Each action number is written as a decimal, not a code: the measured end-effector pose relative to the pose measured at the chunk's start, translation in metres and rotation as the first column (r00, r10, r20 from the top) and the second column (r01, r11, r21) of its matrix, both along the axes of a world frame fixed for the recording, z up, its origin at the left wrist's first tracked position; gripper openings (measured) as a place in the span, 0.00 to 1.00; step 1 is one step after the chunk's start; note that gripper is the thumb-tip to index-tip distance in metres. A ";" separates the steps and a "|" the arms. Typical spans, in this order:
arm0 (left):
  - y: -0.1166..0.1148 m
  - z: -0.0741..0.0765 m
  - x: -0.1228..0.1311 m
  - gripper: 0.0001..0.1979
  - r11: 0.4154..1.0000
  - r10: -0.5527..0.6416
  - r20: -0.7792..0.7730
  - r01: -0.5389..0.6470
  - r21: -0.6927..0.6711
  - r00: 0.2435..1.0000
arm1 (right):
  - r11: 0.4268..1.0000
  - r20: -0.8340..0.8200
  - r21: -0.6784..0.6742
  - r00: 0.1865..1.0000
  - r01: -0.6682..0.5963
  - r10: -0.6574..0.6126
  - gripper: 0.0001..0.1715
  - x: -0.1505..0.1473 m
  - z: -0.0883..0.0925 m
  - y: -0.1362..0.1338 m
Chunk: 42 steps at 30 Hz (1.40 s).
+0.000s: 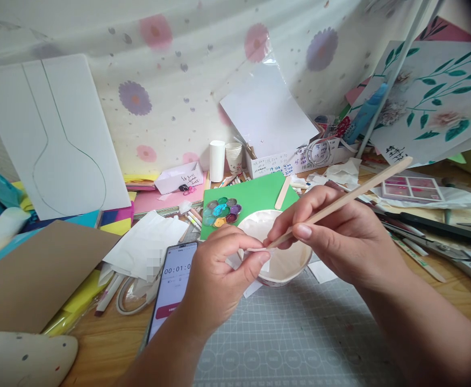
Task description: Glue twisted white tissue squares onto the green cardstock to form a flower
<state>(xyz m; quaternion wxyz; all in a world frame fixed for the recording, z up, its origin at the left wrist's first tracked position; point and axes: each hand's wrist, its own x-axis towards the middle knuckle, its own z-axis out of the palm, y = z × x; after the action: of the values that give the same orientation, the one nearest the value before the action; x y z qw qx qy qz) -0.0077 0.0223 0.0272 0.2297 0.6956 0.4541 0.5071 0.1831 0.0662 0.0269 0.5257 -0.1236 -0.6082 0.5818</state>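
A long flat wooden craft stick (364,189) slants up to the right, gripped between the thumb and fingers of my right hand (336,231). Its lower tip meets a small white piece of paper (264,263) that my left hand (221,277) pinches between thumb and forefinger. Both hands are over a round, pale bowl (294,266), which stands on the grey cutting mat (284,328). My fingers hide part of the bowl and of the paper. White paper scraps (322,271) lie beside the bowl.
Left of my left hand lies a phone (175,274) with a running timer. Behind the bowl are a green sheet (255,196), a paint palette (222,211) and another wooden stick (284,192). Scissors (453,260) lie at right, brown board (45,269) at left, paper cups (233,157) at the back.
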 end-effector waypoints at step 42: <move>-0.002 -0.003 0.001 0.11 0.988 0.151 -0.057 -0.151 0.008 0.987 | 0.947 -0.031 0.122 0.955 0.297 -0.295 0.03 -0.006 -0.005 0.005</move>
<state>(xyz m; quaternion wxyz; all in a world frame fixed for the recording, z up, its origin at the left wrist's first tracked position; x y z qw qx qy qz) -0.0064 0.0204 0.0240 0.1760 0.6740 0.5110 0.5036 0.1768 0.0709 0.0217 0.6175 -0.1766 -0.6148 0.4578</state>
